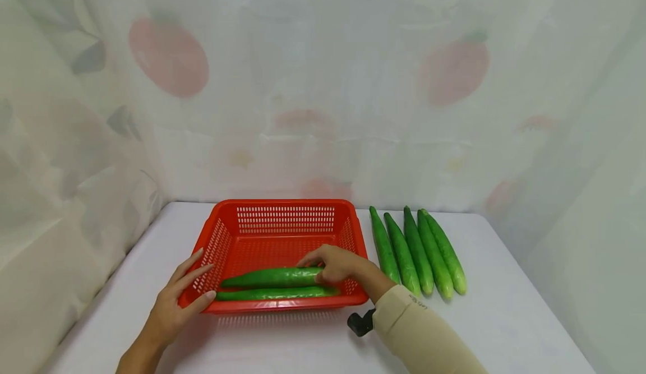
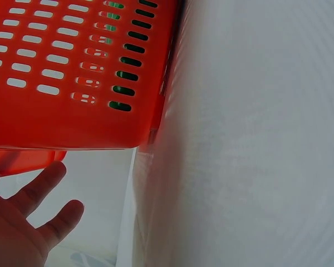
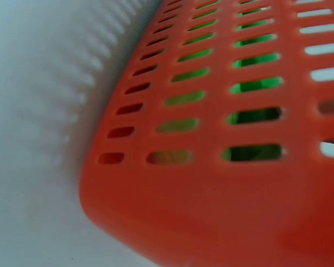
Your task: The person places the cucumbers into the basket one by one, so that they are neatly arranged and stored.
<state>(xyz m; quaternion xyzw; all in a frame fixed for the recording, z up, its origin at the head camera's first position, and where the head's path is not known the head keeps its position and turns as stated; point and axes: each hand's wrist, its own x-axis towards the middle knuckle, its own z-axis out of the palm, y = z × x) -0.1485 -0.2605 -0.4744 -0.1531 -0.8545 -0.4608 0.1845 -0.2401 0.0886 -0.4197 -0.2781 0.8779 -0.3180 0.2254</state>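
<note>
A red plastic basket (image 1: 282,305) with slotted walls stands on the white table. Two long cucumbers lie crosswise inside it by the near wall: a front cucumber (image 1: 275,294) and, just behind and higher, a second cucumber (image 1: 277,277). My right hand (image 1: 339,264) reaches over the basket's right side and grips this second cucumber near its right end, thumb in front and fingers behind. My left hand (image 1: 174,301), fingers spread and fairly straight, touches the basket's left near corner. In the left wrist view, two fingers (image 2: 42,189) show below the basket wall (image 2: 61,122). The right wrist view shows mostly basket wall (image 3: 183,206).
Right of the basket, several cucumbers (image 1: 421,250) lie side by side on the table (image 1: 504,318), pointing away from me. A black object (image 1: 360,324) shows at the right sleeve's cuff. Patterned pale curtains (image 1: 313,82) stand behind and at both sides.
</note>
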